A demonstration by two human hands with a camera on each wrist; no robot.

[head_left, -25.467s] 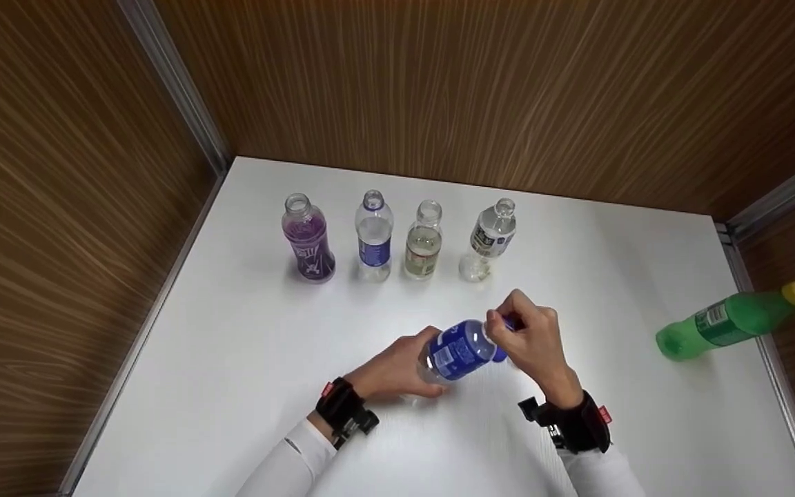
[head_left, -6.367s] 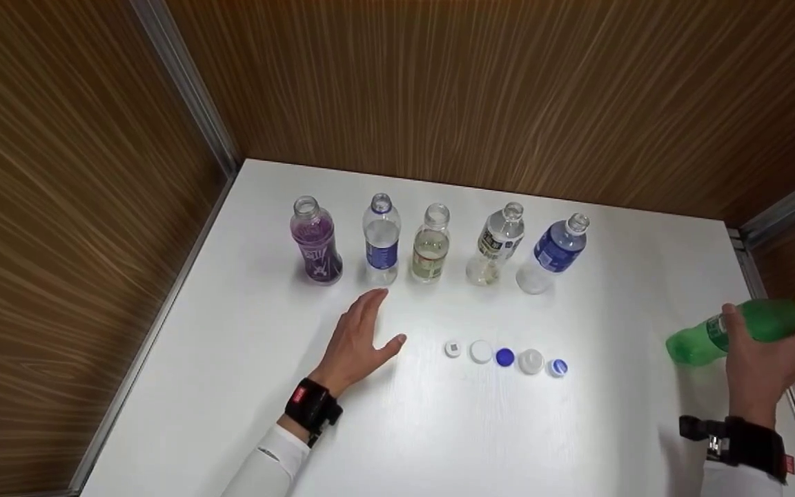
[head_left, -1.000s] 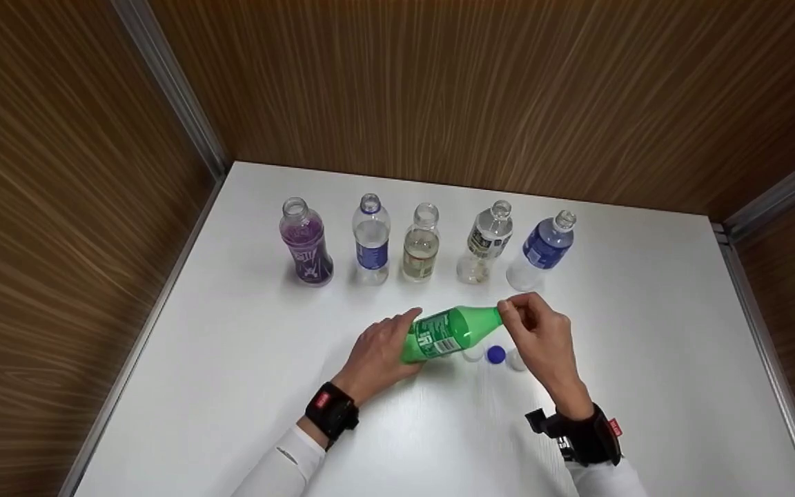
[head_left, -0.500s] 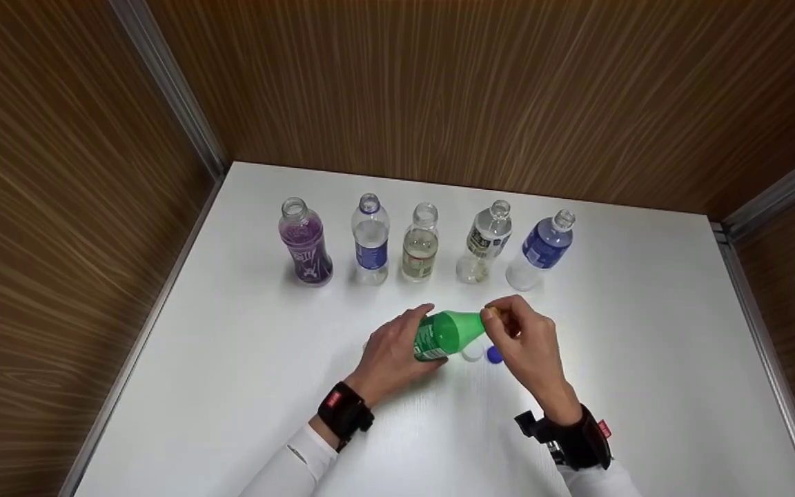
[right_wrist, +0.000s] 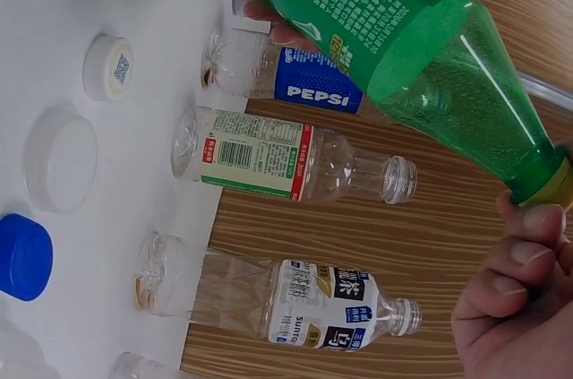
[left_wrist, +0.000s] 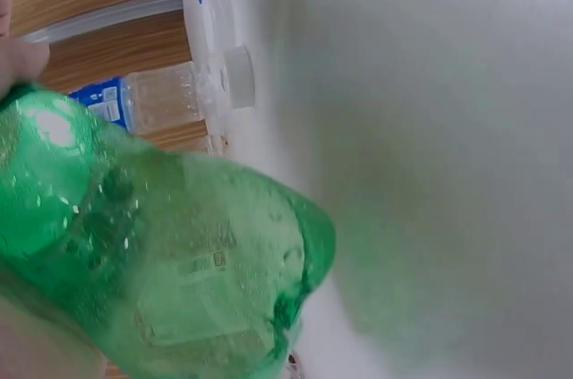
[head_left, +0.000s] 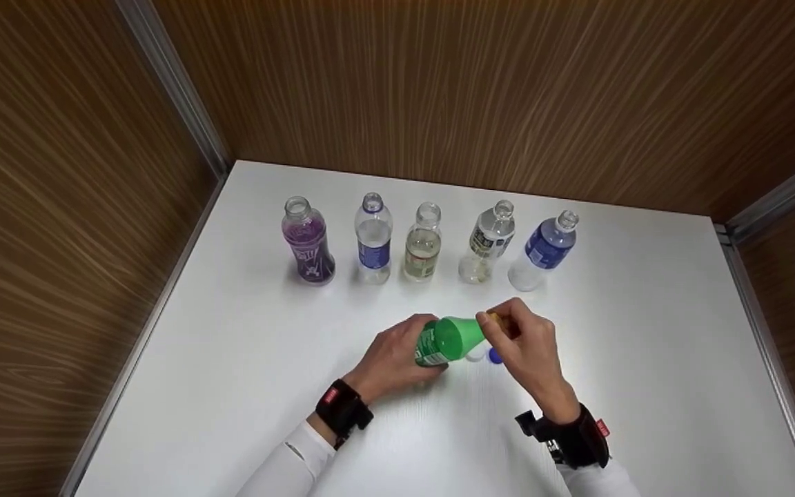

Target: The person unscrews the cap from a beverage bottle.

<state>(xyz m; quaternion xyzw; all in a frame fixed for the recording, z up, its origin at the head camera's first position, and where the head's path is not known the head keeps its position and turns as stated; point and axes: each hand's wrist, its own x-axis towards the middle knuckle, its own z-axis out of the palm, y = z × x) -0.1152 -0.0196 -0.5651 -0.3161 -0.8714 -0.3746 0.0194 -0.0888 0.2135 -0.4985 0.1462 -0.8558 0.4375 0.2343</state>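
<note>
My left hand (head_left: 394,355) grips a green soda bottle (head_left: 442,342) round its labelled body, above the table and tilted with its neck to the right. My right hand (head_left: 525,345) pinches the yellow cap (right_wrist: 557,184) at the bottle's neck; in the right wrist view the cap sits on the mouth. Bubbles or drops show inside the green plastic in the left wrist view. Beneath the bottle lie a white cap (head_left: 475,354) and a blue cap (head_left: 495,355). A white cap with a printed code (right_wrist: 107,67) shows in the right wrist view.
Several uncapped bottles stand in a row at the back: a purple one (head_left: 309,245), a Pepsi bottle (right_wrist: 313,83), one with a pale green label (head_left: 422,252), one with a white label (head_left: 491,238) and a blue-labelled one (head_left: 548,245). Wood-grain panels (head_left: 439,90) enclose the white table (head_left: 232,331).
The green bottle came from the right side into both hands. Over the last second its neck has swung towards me and the right hand shifted slightly left. Earlier, the blue-labelled bottle joined the row.
</note>
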